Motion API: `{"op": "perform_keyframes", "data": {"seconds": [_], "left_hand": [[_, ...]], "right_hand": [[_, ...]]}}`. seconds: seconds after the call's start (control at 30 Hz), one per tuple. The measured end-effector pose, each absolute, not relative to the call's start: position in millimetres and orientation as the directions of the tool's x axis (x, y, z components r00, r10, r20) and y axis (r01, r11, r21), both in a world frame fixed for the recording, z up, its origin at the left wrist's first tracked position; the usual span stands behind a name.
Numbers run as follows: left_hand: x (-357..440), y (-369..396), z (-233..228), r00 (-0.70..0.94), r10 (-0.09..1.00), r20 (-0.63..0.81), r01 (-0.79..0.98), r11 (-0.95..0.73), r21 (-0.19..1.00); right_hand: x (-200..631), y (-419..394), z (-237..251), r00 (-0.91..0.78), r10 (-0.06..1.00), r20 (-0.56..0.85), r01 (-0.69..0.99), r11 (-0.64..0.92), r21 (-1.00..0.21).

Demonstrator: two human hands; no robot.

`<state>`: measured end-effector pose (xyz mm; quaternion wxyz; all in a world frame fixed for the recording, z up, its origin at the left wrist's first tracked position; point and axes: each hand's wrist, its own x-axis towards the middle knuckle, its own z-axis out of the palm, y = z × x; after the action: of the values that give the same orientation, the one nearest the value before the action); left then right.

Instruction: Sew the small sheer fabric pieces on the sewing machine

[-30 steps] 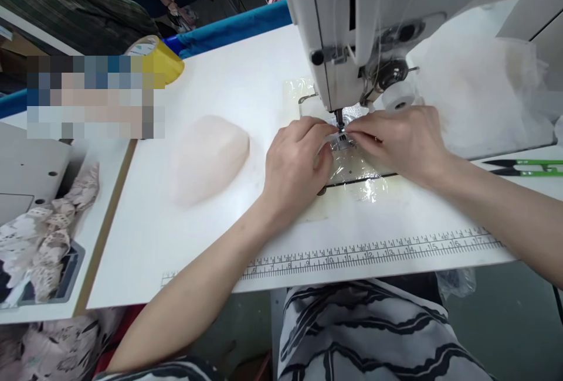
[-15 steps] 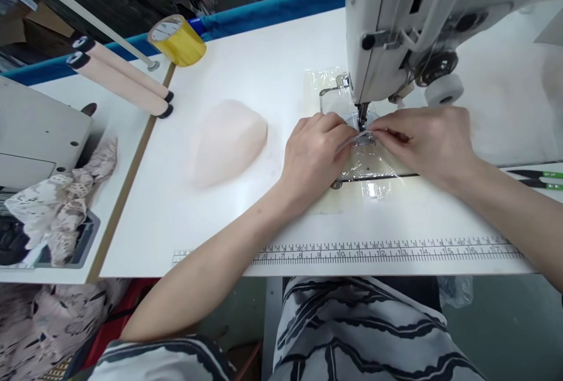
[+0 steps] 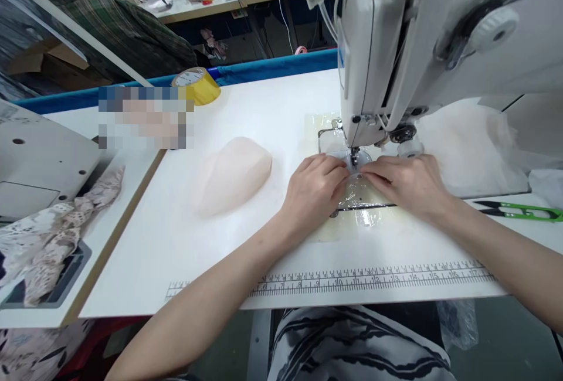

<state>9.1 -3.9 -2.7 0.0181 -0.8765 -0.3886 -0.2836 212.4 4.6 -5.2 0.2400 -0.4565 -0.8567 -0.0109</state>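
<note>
Both hands are at the needle of a white sewing machine (image 3: 369,47). My left hand (image 3: 314,187) lies just left of the presser foot (image 3: 354,158), its fingertips closed on a thin pale strip (image 3: 355,173). From the other side my right hand (image 3: 402,182) pinches the strip, thumb against forefinger, close to the foot. The strip is narrow and partly hidden by the fingers. Beneath them is the metal needle plate (image 3: 360,200), covered in shiny clear film. A sheer beige fabric piece (image 3: 240,176) rests on the table to the left.
Green-handled thread snips (image 3: 521,215) and pale sheer cloth (image 3: 466,149) lie to the right. A printed ruler (image 3: 338,282) runs along the front edge. Yellow tape (image 3: 207,89) stands at the back left. Lace (image 3: 65,234) hangs beside another machine. A person's plaid sleeve (image 3: 136,35) shows beyond.
The view has tilted upward, so the scene sits lower and more of the machine shows. My hands remain at the presser foot, with the strip less visible between them.
</note>
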Motion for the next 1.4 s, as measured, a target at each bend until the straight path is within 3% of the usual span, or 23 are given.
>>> {"op": "perform_keyframes", "data": {"seconds": [0.07, 0.17, 0.27, 0.47, 0.67, 0.9, 1.4], "left_hand": [[7, -7, 4, 0.57, 0.683, 0.457, 0.62, -0.722, 0.306], [6, -12, 12, 0.576, 0.724, 0.38, 0.52, -0.683, 0.513], [8, -14, 17, 0.539, 0.776, 0.327, 0.478, -0.602, 0.64], [17, -12, 13, 0.436, 0.874, 0.212, 0.541, -0.443, 0.715], [13, -9, 14, 0.438, 0.895, 0.081, 0.433, -0.29, 0.853], [11, -10, 17, 0.449, 0.88, 0.153, 0.353, -0.332, 0.875], [10, -11, 17, 0.508, 0.857, 0.09, 0.371, -0.312, 0.875]], "right_hand": [[212, 0, 2, -0.487, 0.814, 0.318, 0.684, 0.581, -0.44], [212, -6, 15, -0.458, 0.88, 0.127, 0.497, 0.372, -0.784], [210, -10, 24, -0.373, 0.927, 0.043, 0.416, 0.208, -0.885], [204, -12, 30, -0.288, 0.949, 0.124, 0.413, 0.24, -0.879], [202, -14, 27, -0.235, 0.95, 0.207, 0.488, 0.3, -0.82], [203, -11, 23, -0.194, 0.954, 0.227, 0.476, 0.293, -0.829], [204, -9, 18, -0.216, 0.955, 0.202, 0.428, 0.279, -0.859]]}}
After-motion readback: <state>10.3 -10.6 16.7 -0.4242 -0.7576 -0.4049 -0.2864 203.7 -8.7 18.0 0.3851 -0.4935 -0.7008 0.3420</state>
